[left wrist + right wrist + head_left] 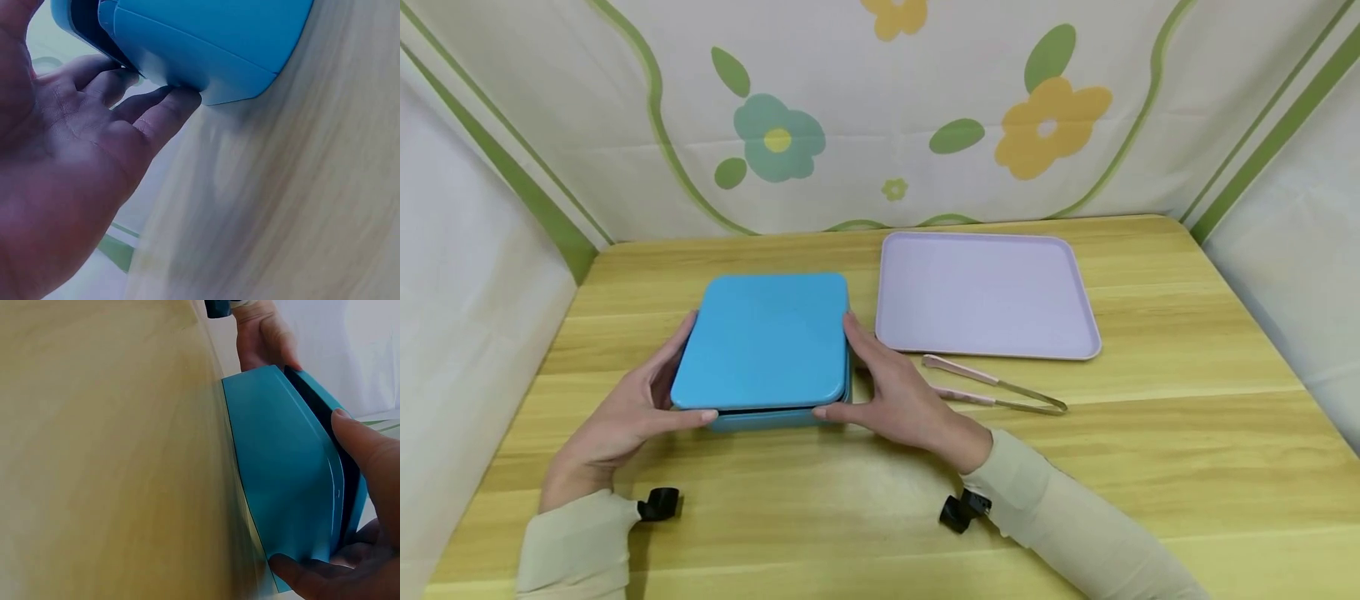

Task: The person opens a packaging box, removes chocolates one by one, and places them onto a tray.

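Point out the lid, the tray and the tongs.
Lid [767, 337]: head view, middle of its blue top.
Tray [987, 293]: head view, bare middle of its surface.
Tongs [962, 371]: head view, far arm's pink handle.

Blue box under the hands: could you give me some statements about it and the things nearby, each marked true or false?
1. The left hand and right hand both touch the square, blue lidded box. True.
2. The flat blue lid is fully closed. False: a dark gap shows under the lid's near edge.
3. The pink-handled metal tongs lie nearer the person than the flat, lavender rectangular tray. True.
4. The tray lies left of the box. False: it lies to the right.
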A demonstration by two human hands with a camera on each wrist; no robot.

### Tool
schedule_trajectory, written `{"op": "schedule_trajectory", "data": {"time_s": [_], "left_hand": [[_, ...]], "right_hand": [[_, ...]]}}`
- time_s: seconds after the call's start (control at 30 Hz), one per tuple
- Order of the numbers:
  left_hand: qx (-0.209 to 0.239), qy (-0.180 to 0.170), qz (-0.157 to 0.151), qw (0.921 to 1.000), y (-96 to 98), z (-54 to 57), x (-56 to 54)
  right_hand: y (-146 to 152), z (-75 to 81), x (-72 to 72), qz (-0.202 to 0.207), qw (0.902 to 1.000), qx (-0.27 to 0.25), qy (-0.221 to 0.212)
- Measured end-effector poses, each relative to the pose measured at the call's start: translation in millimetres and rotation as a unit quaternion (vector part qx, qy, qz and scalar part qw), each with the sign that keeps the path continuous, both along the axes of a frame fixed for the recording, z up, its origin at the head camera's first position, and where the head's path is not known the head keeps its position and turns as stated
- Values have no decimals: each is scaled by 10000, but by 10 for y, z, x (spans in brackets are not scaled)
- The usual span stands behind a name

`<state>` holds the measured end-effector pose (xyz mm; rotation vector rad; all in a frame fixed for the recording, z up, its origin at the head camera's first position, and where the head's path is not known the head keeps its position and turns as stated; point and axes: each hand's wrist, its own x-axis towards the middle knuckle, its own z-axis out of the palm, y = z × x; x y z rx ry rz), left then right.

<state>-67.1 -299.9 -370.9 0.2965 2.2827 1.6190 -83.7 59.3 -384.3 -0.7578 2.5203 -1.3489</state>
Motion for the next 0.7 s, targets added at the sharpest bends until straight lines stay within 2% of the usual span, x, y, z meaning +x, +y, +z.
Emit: {"op": "schedule_trajectory", "data": {"time_s": [0.13, 0.3, 0.4, 0.57, 0.7], "left_hand": [[81, 61, -97, 9999, -10, 11, -6], [60, 169, -36, 9998, -9, 40, -20], [-121, 204, 97, 9997, 13, 110, -58], [-568, 181, 285, 9978, 38, 289, -185], [-1026, 281, 526, 9929, 8, 377, -295]], "right_hand": [[15, 40, -13, -39, 10000, 78, 14], [56, 152, -74, -129, 9999, -3, 85], [64, 257, -155, -166, 9998, -10, 86], [57, 423, -321, -399, 9990, 169, -64], [23, 541, -437, -455, 9981, 105, -390]]}}
